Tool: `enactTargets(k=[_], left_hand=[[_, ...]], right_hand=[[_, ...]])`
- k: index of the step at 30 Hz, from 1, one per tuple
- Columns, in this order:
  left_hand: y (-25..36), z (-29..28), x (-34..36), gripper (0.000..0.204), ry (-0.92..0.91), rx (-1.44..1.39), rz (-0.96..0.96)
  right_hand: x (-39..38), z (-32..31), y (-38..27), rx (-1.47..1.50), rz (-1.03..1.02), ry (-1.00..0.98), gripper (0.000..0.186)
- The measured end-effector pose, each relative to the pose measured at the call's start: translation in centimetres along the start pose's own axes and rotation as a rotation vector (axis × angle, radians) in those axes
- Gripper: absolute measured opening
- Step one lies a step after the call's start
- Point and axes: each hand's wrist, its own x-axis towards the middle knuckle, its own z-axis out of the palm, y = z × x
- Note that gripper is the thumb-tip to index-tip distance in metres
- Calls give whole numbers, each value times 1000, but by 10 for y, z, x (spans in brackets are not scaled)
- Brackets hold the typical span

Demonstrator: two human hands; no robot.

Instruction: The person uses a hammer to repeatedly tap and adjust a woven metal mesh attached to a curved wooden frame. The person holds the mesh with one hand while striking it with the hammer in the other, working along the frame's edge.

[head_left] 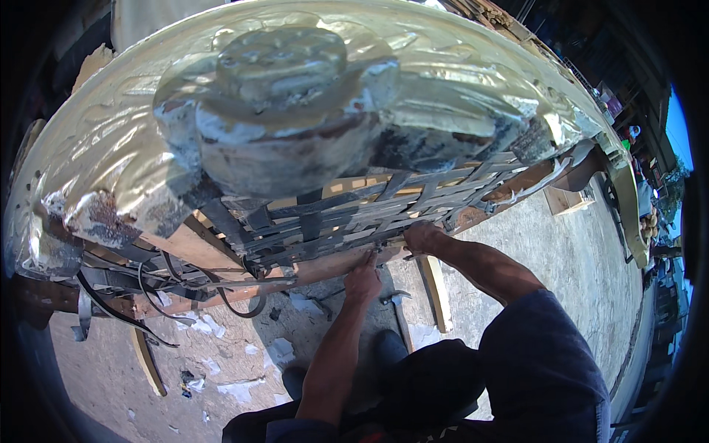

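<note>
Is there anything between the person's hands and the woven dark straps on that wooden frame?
Nothing visible stands between them. The left hand rests on the wooden frame rail just under the woven straps, and the right hand is already at the straps' lower edge. A hammer lies on the ground below, out of the way.

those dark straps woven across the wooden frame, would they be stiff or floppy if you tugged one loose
Probably floppy: the loose strap ends at the frame's left droop and curl in loops. The woven straps look flat and thin, so likely light. Where they cross the wooden frame they lie straight, seemingly taut; the left hand and right hand rest at that edge.
</note>
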Motion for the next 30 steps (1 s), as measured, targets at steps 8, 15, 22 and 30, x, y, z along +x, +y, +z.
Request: enactTargets(k=[8, 15, 22, 30], left_hand=[[9, -3, -15, 42, 177, -186, -130], [-1, -1, -10, 25, 357, -368, -124], [-2, -7, -3, 13, 354, -598, -173], [-6, 19, -22, 16, 267, -525, -255]], right_hand=[[6, 68, 22, 103, -53, 214, 35], [7, 108, 18, 439, -139, 336, 34], [30, 135, -2, 644, 151, 157, 32], [-20, 80, -20, 1112, 104, -226, 35]])
